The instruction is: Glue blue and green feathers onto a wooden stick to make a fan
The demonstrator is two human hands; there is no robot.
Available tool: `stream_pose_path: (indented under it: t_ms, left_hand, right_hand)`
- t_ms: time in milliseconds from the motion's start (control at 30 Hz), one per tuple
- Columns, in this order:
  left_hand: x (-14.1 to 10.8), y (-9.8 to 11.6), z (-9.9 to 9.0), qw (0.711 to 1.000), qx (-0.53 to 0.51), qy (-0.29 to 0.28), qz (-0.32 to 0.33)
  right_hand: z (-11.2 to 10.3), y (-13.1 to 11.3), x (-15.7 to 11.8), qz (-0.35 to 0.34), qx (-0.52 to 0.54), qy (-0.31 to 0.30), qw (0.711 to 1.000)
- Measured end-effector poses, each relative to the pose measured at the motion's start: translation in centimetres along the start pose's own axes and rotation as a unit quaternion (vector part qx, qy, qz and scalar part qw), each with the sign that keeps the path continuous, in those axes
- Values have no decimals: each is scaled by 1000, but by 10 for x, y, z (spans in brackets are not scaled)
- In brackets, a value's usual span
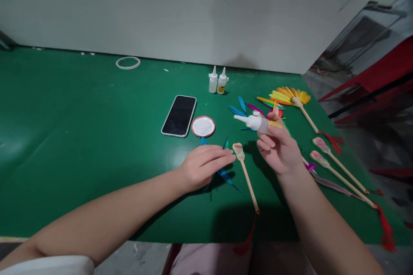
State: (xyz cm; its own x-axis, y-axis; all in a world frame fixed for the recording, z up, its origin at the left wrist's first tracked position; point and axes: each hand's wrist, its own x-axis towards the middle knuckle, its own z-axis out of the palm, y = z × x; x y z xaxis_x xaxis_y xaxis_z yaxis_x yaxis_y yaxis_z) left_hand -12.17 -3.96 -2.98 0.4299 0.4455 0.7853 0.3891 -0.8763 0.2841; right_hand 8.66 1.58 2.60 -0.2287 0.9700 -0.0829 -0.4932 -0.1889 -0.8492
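In the head view my right hand [274,148] is closed round a small white glue bottle [256,123], its nozzle pointing left above the table. My left hand [206,165] reaches over several blue feathers [225,175], fingers stretched out. Its fingertips are beside the head of a wooden fan handle [248,180]; whether they touch it I cannot tell. Something pale and glossy coats that head, and a red tassel [247,240] hangs from the other end over the table edge. Part of the feathers is hidden under my left hand.
A phone [179,116] lies beside a white lid with a red rim [203,126]. Two more glue bottles [213,81] stand behind. On the right are a yellow-orange feather fan [288,96], loose coloured feathers and two other handles [342,180]. A white ring [128,63] lies far left.
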Motion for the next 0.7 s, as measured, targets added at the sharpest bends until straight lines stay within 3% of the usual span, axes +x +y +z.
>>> stream_pose_path:
  t_ms: [200,267,333,500,600,700]
  left_hand:
    - [-1,-1,1,1000,14,1,-6]
    - [-1,-2,1,1000,16,-1,-5]
    - [-1,-2,0,1000,17,-3,-4]
    - [-1,-1,1,1000,0,-4,-6]
    - [-2,-1,1,1000,-5,-17,-5]
    - [-2,-1,1,1000,-3,-25,-8]
  right_hand:
    - [-8,-1,5,14,27,15,999]
    - [-6,3,4,-15,1,21,1000]
    - [-2,8,1,-89,-48,41,994]
    - [7,18,-13,-321,-221,80,918]
    - [9,21,-18,-366,-295,66,880]
    - [11,22,-20,-378,-317,40,869]
